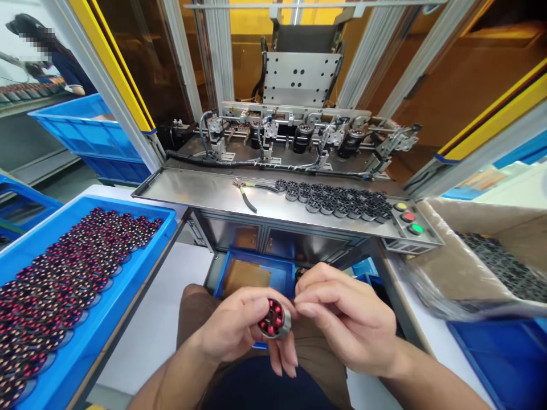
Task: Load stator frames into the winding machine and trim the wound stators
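Observation:
In my left hand (239,322) is a motor stator (274,320), a round metal ring with red coil windings facing up. Thumb and fingers wrap its sides. Close beside it on the right, my right hand (342,313) is closed, thumb and index fingertip pinched together. Whatever lies in that pinch, if anything, is too small to make out. Both hands hover above my lap. Ahead on the steel ledge sit rows of dark stators without red windings (337,199), and a pair of pliers (248,193) with its handles spread.
A blue tray (166,219) full of red-wound stators stands at left. Behind the ledge is a winding machine (303,136). Coloured push buttons (409,217) sit right of the ledge, beside a lined carton (448,228) of dark parts. A co-worker (68,62) is at far left.

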### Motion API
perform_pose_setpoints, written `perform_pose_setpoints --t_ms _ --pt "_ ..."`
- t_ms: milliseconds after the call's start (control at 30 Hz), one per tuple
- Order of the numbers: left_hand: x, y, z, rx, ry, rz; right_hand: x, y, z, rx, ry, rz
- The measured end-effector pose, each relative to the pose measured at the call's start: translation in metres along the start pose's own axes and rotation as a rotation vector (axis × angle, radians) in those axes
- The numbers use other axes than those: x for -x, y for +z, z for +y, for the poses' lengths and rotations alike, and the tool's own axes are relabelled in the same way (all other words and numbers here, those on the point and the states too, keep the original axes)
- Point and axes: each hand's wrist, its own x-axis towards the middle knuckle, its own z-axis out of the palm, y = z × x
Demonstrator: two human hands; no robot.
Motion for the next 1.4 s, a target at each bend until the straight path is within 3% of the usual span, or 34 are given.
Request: perform_pose_setpoints --t_ms 133,267,433,567,633,733,867,967,1133,1300,1400 --pt "0.005 0.004 -0.001 -0.11 0.244 0.215 0.002 -0.001 -0.003 0.069 0.043 0.046" --pt "0.003 0.004 -0.005 -0.169 0.539 0.333 0.001 0.002 0.002 0.036 0.084 0.075" --pt "0.001 0.003 -0.008 -0.253 0.412 0.289 -0.002 0.004 0.013 -0.066 -0.005 0.042" --pt "0.001 0.001 -0.008 -0.277 0.493 0.342 0.001 0.007 0.009 -0.04 0.01 0.105" --pt "0.0 -0.001 -0.007 -0.31 0.543 0.391 0.006 0.013 0.004 -0.041 0.091 0.186" --pt "-0.002 -0.007 -0.004 -0.35 0.602 0.412 0.015 0.028 -0.004 -0.177 0.334 0.265" --pt "-0.001 -0.013 0.0 -0.388 0.655 0.427 0.023 0.047 -0.004 -0.556 0.654 0.194" --pt "0.001 -0.014 0.002 -0.401 0.625 0.453 0.024 0.056 0.003 -0.791 0.767 0.17" --pt "0.003 -0.017 0.004 -0.476 0.642 0.449 0.026 0.062 0.014 -1.045 0.775 0.193" --pt "0.005 -0.016 0.007 -0.658 0.601 0.331 0.03 0.066 0.02 -1.338 0.781 0.123" --pt "0.011 -0.016 0.01 -0.784 0.585 0.442 0.033 0.062 0.024 -1.288 0.731 0.116"
